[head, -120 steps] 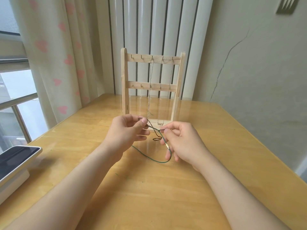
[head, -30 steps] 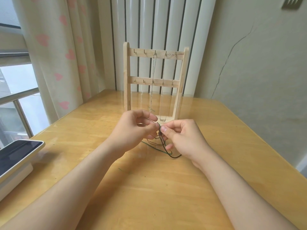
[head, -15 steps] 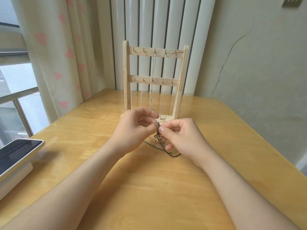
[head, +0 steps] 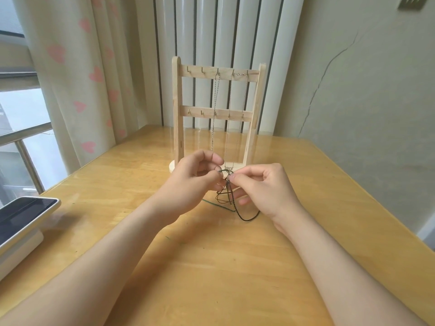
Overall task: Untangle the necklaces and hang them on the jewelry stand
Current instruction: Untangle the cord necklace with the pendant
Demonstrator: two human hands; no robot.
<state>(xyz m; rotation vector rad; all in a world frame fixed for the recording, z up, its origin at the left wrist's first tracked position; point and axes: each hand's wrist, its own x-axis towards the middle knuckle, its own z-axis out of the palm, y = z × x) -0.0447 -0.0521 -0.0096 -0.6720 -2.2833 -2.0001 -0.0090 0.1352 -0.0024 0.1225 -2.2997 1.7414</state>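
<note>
A wooden jewelry stand (head: 177, 109) with two hook rails stands at the back of the table. Thin silver chains (head: 214, 109) hang from its top hooks, one with a small pendant (head: 228, 168) near the base. Just in front of the base, my left hand (head: 190, 182) and my right hand (head: 266, 187) pinch a tangle of dark cord necklaces (head: 226, 194) between thumbs and fingertips. Loops of black and green cord (head: 247, 217) droop from the knot onto the tabletop.
The wooden table (head: 211, 267) stretches toward me. A tablet on a white stand (head: 21, 220) sits at the left edge. Curtains (head: 77, 74) and a window are at the left, a radiator behind the stand, a wall at the right.
Over four seconds my hands came closer together, bunching the cords into a tighter knot. The hanging loops have shifted slightly; the stand and its chains have not moved.
</note>
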